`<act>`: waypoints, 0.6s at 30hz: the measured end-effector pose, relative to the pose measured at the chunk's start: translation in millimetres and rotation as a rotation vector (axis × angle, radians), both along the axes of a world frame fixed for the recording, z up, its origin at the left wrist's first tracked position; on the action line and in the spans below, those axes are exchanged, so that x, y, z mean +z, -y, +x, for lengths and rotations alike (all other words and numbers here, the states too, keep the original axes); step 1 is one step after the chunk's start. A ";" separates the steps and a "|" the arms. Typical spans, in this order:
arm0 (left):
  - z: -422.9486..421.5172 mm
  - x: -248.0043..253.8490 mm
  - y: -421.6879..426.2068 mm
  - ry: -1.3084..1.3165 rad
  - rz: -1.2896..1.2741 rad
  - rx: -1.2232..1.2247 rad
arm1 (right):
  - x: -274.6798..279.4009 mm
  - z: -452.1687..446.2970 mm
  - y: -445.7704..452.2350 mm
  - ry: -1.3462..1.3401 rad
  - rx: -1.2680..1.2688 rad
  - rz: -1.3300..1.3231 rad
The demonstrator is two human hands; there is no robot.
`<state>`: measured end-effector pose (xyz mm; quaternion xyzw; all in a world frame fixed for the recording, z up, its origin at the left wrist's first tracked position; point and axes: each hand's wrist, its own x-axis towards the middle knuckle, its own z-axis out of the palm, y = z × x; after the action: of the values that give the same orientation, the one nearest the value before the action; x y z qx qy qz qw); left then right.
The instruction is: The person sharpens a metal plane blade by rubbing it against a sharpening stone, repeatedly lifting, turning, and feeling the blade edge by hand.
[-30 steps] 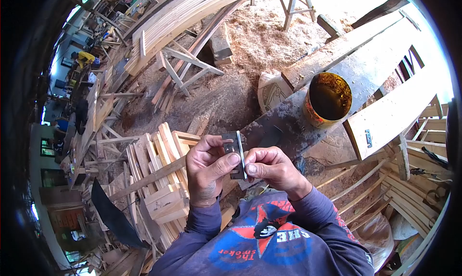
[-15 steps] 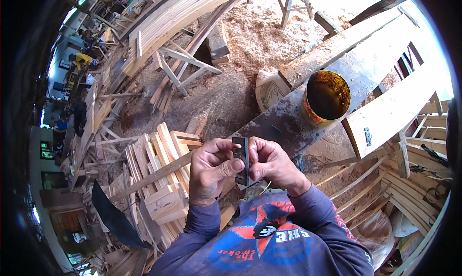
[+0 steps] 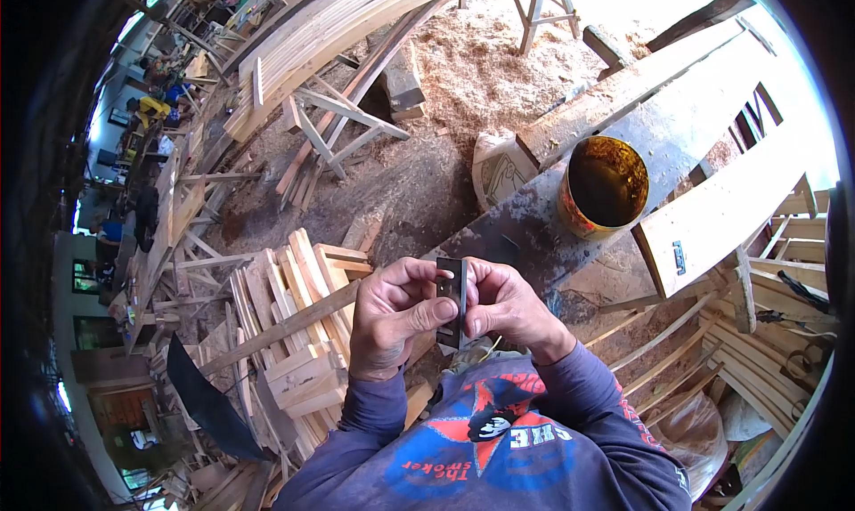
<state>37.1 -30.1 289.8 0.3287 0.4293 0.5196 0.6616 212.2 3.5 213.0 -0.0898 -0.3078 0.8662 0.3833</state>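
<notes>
Between my two hands, in front of my chest, a small dark flat metal plate (image 3: 452, 290) stands lengthwise, its long edge facing right. My left hand (image 3: 396, 320) pinches its left side, with the thumb across the face and the fingers behind. The fingertips and thumb of my right hand (image 3: 512, 308) press on its right edge. Part of the plate is hidden by my fingers. Up and to the right, an open yellow can (image 3: 577, 215) with dark contents rests on a dark stained board (image 3: 503, 235).
Wooden pieces (image 3: 303, 369) are stacked at left, beside a black umbrella-like sheet (image 3: 207, 404). A sawhorse (image 3: 343, 119) stands beyond. At right lies a pale plank (image 3: 712, 231). Sawdust covers the floor (image 3: 481, 75). A person in yellow (image 3: 153, 110) is far left.
The plate has turned from showing its wide face and bright edge to a narrower, darker view. Both hands have moved slightly right and remain on it.
</notes>
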 end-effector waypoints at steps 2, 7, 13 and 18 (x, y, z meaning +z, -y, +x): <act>-0.6 -0.4 -1.3 0.004 0.003 -0.004 | 0.7 0.1 -1.6 -0.007 0.014 -0.002; -10.5 -14.2 -0.7 0.020 -0.004 -0.017 | -5.3 -0.8 -10.9 -0.055 -0.020 -0.036; -5.6 -10.6 -2.8 0.055 -0.030 -0.076 | -15.0 -6.7 -14.0 -0.060 -0.083 -0.050; -3.3 -8.4 -3.4 0.039 -0.035 -0.090 | -20.0 -5.4 -12.4 -0.093 -0.088 -0.067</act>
<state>33.7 -26.7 281.5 0.3259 0.4103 0.4880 0.6981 206.8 16.0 193.0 -0.0756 -0.2561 0.8615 0.4319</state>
